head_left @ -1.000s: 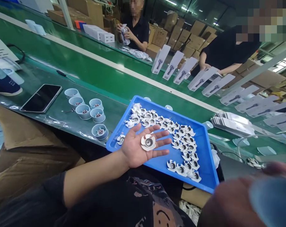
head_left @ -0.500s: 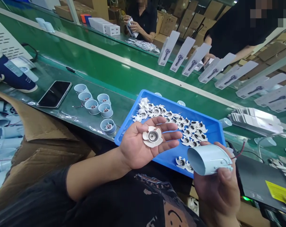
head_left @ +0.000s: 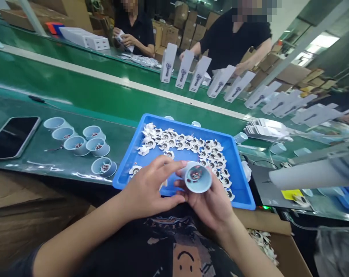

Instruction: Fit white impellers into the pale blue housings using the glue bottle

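My right hand (head_left: 211, 207) grips a light-blue cylindrical fan housing (head_left: 201, 186), its open end tilted up towards me. Reddish copper motor parts show inside it. My left hand (head_left: 147, 186) is beside the housing with thumb and fingers apart, the index fingertip at the rim. Its palm is mostly hidden. A white piece (head_left: 164, 184) shows behind it; whether the hand touches that piece is unclear. Below both hands lies a blue tray (head_left: 243, 184) with many white fan blades (head_left: 181, 137).
Several light-blue housings (head_left: 103, 166) with motors and a phone (head_left: 14, 136) are at left. Upright white boxes (head_left: 197, 75) line the far side of the green belt, where two people work. A cardboard box (head_left: 286, 250) with blades is at lower right.
My right hand has brought the housing left and turned its mouth towards me. The left hand has rolled over from palm up; the blade on its palm is out of sight. The view has shifted right.
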Tool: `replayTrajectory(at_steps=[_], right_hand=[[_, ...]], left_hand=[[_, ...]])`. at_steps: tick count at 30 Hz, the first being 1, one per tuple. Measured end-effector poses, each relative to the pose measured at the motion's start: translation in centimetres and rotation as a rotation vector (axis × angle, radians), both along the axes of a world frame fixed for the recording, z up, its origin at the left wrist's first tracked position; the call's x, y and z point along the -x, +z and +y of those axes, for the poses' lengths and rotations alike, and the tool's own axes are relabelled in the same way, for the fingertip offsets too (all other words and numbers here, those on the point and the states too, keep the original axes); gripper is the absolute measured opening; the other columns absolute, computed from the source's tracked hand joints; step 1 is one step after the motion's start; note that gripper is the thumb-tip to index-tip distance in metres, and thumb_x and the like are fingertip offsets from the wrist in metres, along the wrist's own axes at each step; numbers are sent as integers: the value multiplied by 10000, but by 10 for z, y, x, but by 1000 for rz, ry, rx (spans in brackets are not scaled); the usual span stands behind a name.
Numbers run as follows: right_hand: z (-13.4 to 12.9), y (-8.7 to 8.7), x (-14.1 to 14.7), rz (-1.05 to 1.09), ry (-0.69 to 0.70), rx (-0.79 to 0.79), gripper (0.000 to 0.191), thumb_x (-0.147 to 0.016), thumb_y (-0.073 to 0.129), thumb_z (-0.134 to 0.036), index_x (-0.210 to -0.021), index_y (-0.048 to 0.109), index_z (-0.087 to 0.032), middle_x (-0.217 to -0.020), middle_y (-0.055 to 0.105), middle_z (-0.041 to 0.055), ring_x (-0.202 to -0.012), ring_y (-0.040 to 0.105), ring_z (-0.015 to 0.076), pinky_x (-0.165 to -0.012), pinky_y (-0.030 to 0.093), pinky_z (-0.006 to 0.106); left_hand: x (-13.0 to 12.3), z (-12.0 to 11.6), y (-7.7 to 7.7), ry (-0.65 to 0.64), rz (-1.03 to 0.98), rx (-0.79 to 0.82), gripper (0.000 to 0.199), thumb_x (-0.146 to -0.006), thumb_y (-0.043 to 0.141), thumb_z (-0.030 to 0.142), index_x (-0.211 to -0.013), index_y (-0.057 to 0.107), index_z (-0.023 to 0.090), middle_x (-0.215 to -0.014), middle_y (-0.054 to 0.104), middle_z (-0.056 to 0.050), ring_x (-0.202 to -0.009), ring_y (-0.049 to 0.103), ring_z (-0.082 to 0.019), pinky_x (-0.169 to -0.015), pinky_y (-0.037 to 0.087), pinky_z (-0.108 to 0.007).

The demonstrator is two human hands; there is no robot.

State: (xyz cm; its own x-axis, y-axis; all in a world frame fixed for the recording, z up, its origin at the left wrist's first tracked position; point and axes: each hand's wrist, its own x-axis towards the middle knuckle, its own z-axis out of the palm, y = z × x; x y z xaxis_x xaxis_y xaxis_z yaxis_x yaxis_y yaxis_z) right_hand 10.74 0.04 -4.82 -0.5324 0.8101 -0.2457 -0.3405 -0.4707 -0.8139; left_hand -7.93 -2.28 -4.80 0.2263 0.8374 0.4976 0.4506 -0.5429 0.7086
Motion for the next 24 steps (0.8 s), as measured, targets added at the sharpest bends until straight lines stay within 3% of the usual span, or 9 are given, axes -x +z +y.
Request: replayTrajectory(at_steps=[2,6,10,12,14,17,20,22,24], right_hand=[[-4,-4,9,-10,42,-4,539,-846,580,-696,-1102,594,-222,-1033,704,90,-853,677,243,-724,566,375],[-10,-9,9,8,91,-33,587,-869,582,-689,-1233,567,-229,-1174,660,103,-940,669,213,-761,549,319],[-9,-13,-12,49,35,-101,456,-903,605,-599,-1213,611,-265,-1241,620,83,-987,661,176,-822,536,283],[-9,-17,-23,62,22,-139,384,-922,593,-553,-1182,643,-275,-1232,626,78,-991,661,173,-846,541,293],[-9,-22,-31,55,15,-192,349,-938,563,-528,-1181,660,-297,-1222,638,74,-987,665,175,-852,549,301],[-9,-29,-39,0,50,-226,374,-925,553,-545,-1185,678,-305,-1209,645,98,-975,667,218,-854,563,372],[-7,-34,-47,-30,105,-118,403,-891,597,-580,-1161,690,-296,-1214,625,112,-989,643,251,-899,541,420],[-5,-34,-53,-9,110,-34,402,-864,653,-577,-1143,699,-291,-1203,617,102,-988,630,239,-906,525,382],[-5,-31,-59,33,81,-4,375,-854,701,-539,-1122,706,-278,-1175,622,89,-964,624,207,-886,510,323]], left_hand=[[-1,-2,1,9,111,-63,557,-789,739,321,-1308,538,280,-1235,594,-115,-1045,644,-263,-818,571,-378],[23,-1,6,62,173,-121,447,-835,710,350,-1256,579,274,-1172,635,-81,-1039,653,-252,-879,564,-364],[96,18,13,409,231,-120,566,-740,766,575,-1218,627,307,-1156,659,-44,-1066,621,-342,-934,526,-493],[131,33,20,612,282,17,617,-757,736,601,-1264,597,279,-1214,643,-56,-1107,596,-388,-950,496,-557],[152,49,27,726,365,232,618,-864,645,530,-1373,496,212,-1329,591,-105,-1157,577,-398,-949,488,-566],[156,77,28,741,471,444,575,-872,652,372,-1370,480,141,-1332,605,-151,-1132,614,-344,-924,516,-461],[151,101,21,717,560,546,503,-753,756,301,-1225,610,202,-1159,710,-90,-990,689,-270,-819,544,-317],[148,107,21,742,633,603,526,-710,767,271,-1215,626,227,-1149,713,-96,-952,707,-270,-768,545,-298],[139,100,28,803,710,612,580,-722,723,237,-1284,590,192,-1241,663,-163,-1015,695,-316,-809,545,-350]])
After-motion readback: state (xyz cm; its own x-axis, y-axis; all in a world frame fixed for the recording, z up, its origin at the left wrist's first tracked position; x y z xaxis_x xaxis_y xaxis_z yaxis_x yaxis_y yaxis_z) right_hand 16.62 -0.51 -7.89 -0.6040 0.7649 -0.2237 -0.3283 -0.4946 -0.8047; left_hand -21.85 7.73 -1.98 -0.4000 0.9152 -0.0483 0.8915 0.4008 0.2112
